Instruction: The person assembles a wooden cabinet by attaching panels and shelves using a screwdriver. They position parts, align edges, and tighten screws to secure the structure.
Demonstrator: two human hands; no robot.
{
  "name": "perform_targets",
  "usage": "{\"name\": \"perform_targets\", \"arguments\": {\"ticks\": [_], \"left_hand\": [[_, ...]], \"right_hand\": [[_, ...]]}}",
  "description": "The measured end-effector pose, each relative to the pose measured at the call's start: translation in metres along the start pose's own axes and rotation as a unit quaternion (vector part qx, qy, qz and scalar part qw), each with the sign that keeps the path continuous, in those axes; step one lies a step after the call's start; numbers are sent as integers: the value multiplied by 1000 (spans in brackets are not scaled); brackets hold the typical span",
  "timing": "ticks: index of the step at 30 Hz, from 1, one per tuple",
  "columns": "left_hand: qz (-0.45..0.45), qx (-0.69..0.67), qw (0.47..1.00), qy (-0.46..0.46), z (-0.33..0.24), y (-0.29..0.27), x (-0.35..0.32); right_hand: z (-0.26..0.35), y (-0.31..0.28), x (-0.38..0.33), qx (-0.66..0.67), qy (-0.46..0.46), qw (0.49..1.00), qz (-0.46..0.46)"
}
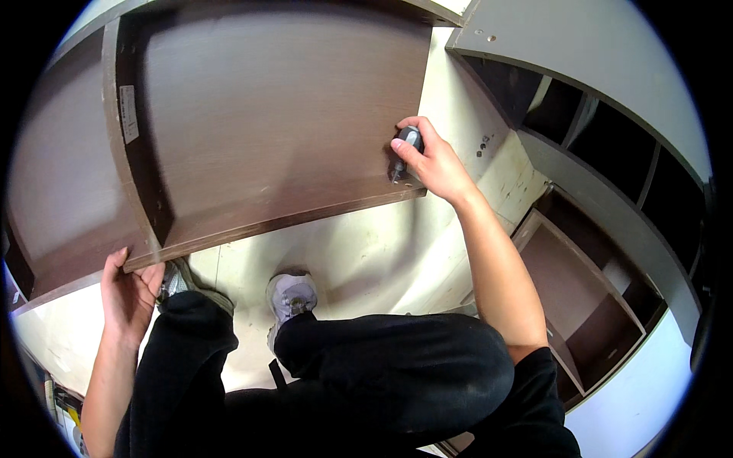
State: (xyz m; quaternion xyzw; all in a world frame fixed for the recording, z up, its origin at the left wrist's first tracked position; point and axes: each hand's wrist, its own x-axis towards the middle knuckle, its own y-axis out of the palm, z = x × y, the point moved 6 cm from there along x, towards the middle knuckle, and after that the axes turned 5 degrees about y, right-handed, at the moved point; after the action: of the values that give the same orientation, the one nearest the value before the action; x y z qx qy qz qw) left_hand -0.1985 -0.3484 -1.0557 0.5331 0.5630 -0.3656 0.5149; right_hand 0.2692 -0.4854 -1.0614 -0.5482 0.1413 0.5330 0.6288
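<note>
A dark brown wooden cabinet frame with an upright divider fills the upper left. My left hand is closed around its near edge board, just beside the divider's end, with the thumb on top and the fingers underneath. At the frame's right end, my right hand grips a stubby screwdriver with a black and grey handle. Its shaft points down to the inside of the near right corner. Whether the tip sits in a screw is too small to tell.
To the right stands a large grey cabinet with dark openings. Below it rests a brown open box with dividers. Several small dark bits show on the pale surface past my right hand. My shoes are on the light floor.
</note>
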Motion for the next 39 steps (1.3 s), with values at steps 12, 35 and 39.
{"name": "perform_targets", "arguments": {"ticks": [12, 35, 39], "left_hand": [[6, -1, 1000, -9, 1, -2, 3], [21, -2, 1000, -7, 2, -6, 5], [30, 1, 999, -11, 1, -6, 5]], "right_hand": [[16, -3, 1, -124, 52, 991, 1], [38, -7, 8, -370, 52, 925, 64], [28, 1, 9, -176, -95, 973, 116]]}}
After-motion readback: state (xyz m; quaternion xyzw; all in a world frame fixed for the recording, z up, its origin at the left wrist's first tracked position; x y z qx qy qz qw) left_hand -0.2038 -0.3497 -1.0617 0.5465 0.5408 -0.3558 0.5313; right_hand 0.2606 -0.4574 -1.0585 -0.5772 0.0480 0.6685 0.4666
